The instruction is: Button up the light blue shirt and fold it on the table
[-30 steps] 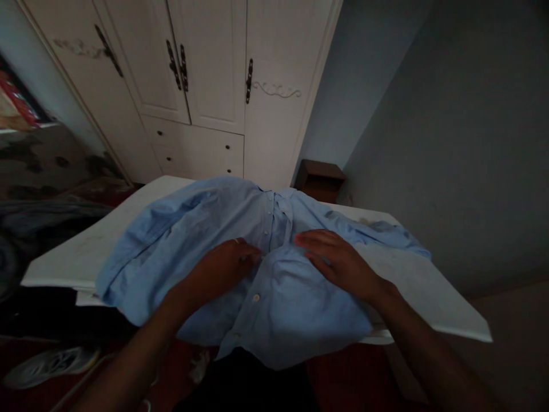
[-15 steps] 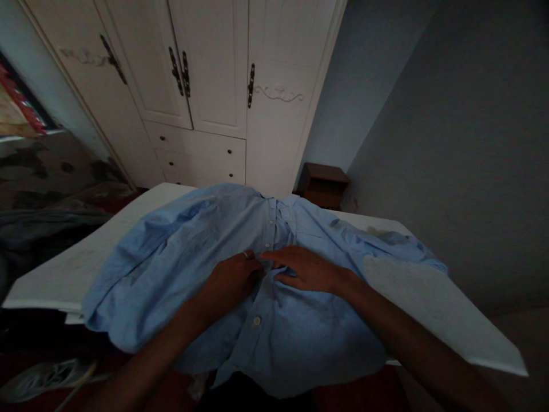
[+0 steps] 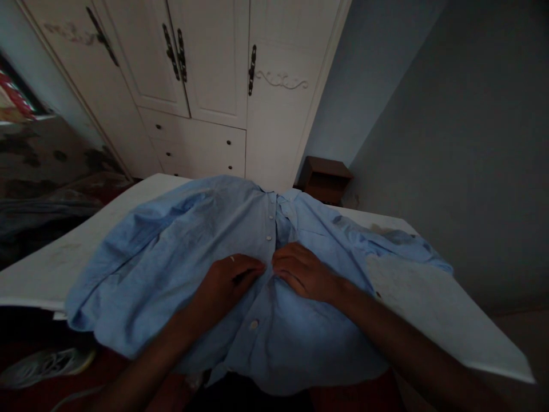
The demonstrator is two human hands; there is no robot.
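Note:
A light blue button-up shirt (image 3: 180, 240) lies front side up, its collar at the far side and its hem hanging over the near edge of a white board (image 3: 424, 292). My left hand (image 3: 227, 280), a ring on one finger, pinches the front edge of the shirt near its middle. Facing it, my right hand (image 3: 304, 272) has its fingers closed on the other front edge. The fingertips nearly meet and hide the spot between them. One white button (image 3: 254, 325) shows below the hands, and several more run up the placket above.
A white wardrobe (image 3: 214, 68) with dark handles stands behind the board. Right of it is a small brown cabinet (image 3: 326, 171) by the grey wall. A shoe (image 3: 49, 366) lies on the red floor at lower left, and dark cloth (image 3: 38, 226) is heaped at left.
The right hand's fingers, spread before, have closed on the shirt's edge. My left hand keeps its pinch with straighter fingers. The view has tilted slightly downward.

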